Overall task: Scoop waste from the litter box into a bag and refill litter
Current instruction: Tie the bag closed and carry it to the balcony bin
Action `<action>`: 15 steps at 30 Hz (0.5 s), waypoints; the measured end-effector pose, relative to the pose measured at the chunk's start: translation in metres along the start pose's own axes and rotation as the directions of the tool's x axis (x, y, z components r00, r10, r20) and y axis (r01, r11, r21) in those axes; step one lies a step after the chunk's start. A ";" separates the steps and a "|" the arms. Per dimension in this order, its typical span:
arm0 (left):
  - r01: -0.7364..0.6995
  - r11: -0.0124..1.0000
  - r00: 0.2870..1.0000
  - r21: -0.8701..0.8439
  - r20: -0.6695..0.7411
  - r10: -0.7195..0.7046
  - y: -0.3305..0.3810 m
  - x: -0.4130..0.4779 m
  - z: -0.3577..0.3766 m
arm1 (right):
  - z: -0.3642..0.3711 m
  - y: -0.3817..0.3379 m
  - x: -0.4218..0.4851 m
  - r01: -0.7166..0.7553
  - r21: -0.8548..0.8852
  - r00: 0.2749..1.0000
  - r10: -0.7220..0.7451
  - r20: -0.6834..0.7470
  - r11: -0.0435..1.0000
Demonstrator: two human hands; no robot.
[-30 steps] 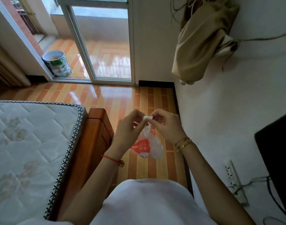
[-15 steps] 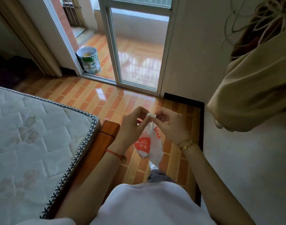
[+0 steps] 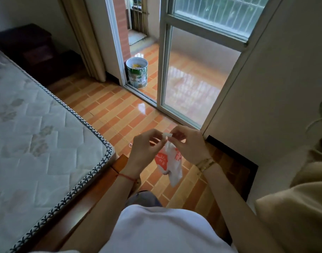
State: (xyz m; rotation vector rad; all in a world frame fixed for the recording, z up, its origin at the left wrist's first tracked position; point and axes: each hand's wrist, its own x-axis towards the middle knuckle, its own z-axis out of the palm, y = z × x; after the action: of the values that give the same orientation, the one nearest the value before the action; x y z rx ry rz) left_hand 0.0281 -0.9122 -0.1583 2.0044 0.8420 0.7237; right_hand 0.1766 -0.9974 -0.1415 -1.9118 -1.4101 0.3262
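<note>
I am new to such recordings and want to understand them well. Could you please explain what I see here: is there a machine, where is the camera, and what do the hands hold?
There is no machine here, only a person working with bare hands. The camera is worn on the person's head and looks forward and down, so the arms enter from the bottom of the picture. The left hand and the right hand both pinch the top of a small white plastic bag with red print, which hangs between them above the tiled floor. On the left is a quilted mattress on a wooden bed frame. Ahead, a sliding glass door stands open, and a printed tin can sits on the floor in the opening.
</note>
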 end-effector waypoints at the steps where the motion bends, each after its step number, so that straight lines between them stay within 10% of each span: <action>1: 0.006 1.000 1.000 0.007 -0.006 -0.006 -0.002 0.014 0.004 | -0.001 0.007 0.014 0.011 0.006 1.000 -0.011 0.001 1.000; 15: 0.015 0.998 0.997 0.056 -0.073 -0.011 -0.058 0.240 0.010 | 0.006 0.081 0.250 0.029 0.092 0.999 -0.027 -0.031 0.995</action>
State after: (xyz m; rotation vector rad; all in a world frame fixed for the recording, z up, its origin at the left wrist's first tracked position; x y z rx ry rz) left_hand 0.1649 -0.7070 -0.1691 2.0311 0.9263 0.7779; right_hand 0.3236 -0.7793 -0.1485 -1.8138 -1.3774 0.3422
